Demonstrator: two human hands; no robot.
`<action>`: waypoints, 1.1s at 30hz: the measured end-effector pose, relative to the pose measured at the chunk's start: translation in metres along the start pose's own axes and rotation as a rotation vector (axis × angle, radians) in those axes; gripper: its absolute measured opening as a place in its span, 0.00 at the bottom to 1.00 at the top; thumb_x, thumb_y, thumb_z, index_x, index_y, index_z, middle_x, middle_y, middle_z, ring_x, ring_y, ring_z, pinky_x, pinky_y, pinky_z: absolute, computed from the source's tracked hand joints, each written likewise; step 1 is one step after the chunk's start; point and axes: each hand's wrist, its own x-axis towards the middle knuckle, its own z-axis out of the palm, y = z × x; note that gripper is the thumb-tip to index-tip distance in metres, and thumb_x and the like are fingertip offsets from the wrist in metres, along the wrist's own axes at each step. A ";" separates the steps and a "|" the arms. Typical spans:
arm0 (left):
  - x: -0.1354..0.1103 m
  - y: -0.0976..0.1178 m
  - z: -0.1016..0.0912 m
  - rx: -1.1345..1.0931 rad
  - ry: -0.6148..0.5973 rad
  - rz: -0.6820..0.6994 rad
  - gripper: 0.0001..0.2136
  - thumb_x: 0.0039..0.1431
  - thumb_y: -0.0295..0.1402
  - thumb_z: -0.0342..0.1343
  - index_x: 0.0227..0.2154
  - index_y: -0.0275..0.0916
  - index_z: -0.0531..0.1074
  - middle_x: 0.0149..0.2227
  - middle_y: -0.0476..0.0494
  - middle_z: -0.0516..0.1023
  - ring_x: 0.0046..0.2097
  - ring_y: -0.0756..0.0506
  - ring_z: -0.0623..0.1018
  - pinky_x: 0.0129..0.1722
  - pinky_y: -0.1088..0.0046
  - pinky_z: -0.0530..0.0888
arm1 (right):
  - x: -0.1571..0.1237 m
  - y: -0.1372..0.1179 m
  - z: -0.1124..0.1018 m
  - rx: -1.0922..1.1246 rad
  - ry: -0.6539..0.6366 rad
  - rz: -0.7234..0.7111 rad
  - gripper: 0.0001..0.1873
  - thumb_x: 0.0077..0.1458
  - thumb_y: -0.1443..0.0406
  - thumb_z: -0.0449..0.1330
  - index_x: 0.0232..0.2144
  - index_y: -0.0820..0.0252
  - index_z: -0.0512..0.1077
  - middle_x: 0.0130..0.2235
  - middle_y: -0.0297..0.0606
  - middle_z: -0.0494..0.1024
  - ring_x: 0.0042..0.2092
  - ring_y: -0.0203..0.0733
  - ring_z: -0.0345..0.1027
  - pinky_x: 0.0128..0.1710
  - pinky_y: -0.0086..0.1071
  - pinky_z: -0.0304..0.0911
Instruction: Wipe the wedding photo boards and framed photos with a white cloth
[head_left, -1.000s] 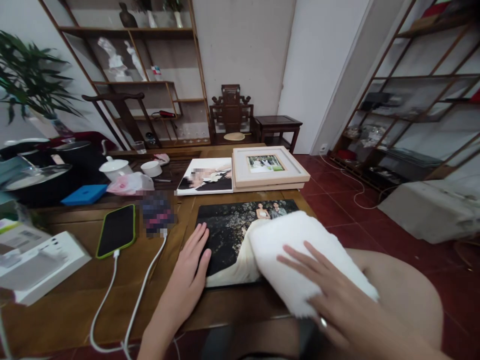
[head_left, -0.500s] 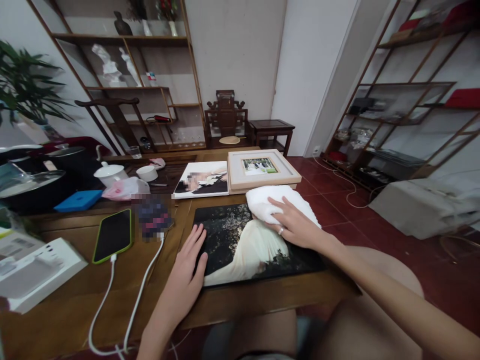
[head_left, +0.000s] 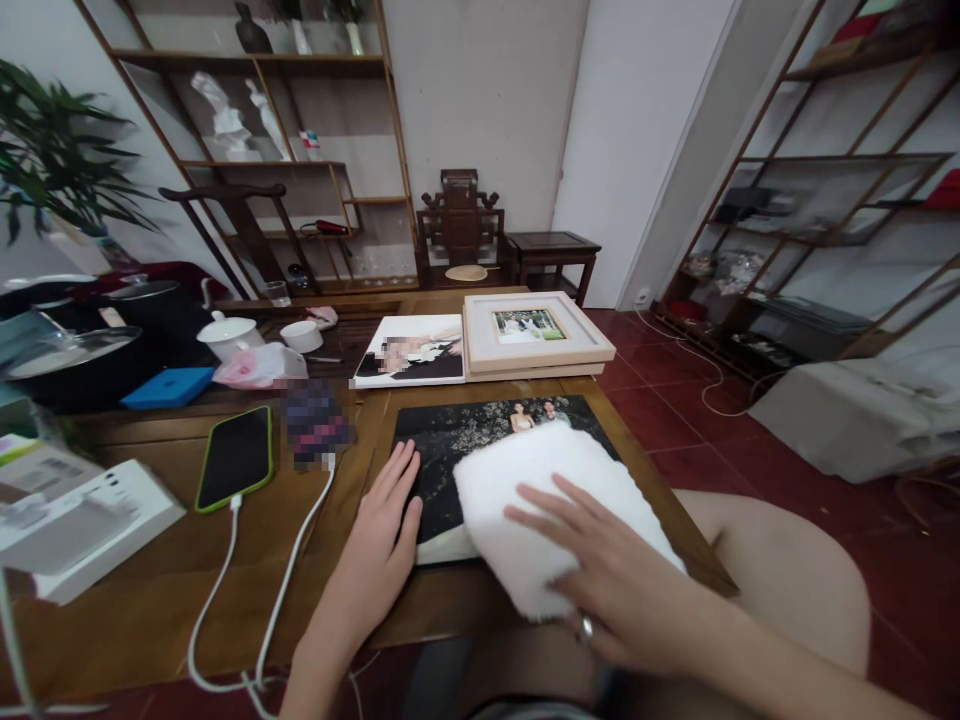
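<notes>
Photo panel [head_left: 442, 470] runs left-right. My left hand [head_left: 385, 520] lies flat on its left edge, gripping nothing; right hand [head_left: 611, 575] splays over white cloth [head_left: 510, 465] covering its near-right, grip unclear.

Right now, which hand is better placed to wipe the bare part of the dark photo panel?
Probably the right hand: it is on the white cloth, which covers part of the photo panel. The left hand rests at the panel's left edge, apart from the cloth.
</notes>
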 end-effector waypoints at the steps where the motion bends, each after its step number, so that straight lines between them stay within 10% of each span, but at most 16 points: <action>1: 0.000 0.000 0.000 -0.003 -0.001 0.001 0.23 0.66 0.36 0.37 0.61 0.33 0.56 0.66 0.38 0.54 0.67 0.46 0.51 0.64 0.57 0.51 | 0.008 0.011 -0.001 -0.015 0.013 0.027 0.11 0.52 0.65 0.57 0.37 0.58 0.77 0.63 0.45 0.59 0.65 0.56 0.43 0.62 0.57 0.36; 8: -0.001 0.002 -0.002 -0.047 0.000 -0.017 0.23 0.66 0.37 0.38 0.61 0.34 0.55 0.66 0.39 0.53 0.67 0.46 0.51 0.64 0.58 0.51 | 0.069 0.083 -0.003 -0.173 0.114 0.140 0.15 0.60 0.64 0.52 0.43 0.65 0.74 0.57 0.52 0.68 0.62 0.57 0.51 0.59 0.56 0.47; 20: -0.001 0.002 -0.003 -0.064 -0.018 -0.041 0.23 0.66 0.37 0.38 0.61 0.35 0.56 0.66 0.40 0.53 0.66 0.45 0.52 0.65 0.57 0.50 | 0.007 -0.014 0.002 -0.030 -0.031 -0.081 0.10 0.52 0.60 0.60 0.33 0.58 0.78 0.63 0.51 0.57 0.63 0.65 0.45 0.59 0.62 0.41; 33: -0.002 0.003 -0.004 -0.075 -0.006 -0.028 0.22 0.66 0.36 0.39 0.61 0.39 0.56 0.66 0.41 0.54 0.66 0.45 0.53 0.64 0.57 0.51 | 0.099 0.067 -0.009 -0.178 0.042 0.088 0.17 0.61 0.64 0.50 0.45 0.63 0.74 0.59 0.51 0.64 0.62 0.59 0.49 0.54 0.54 0.52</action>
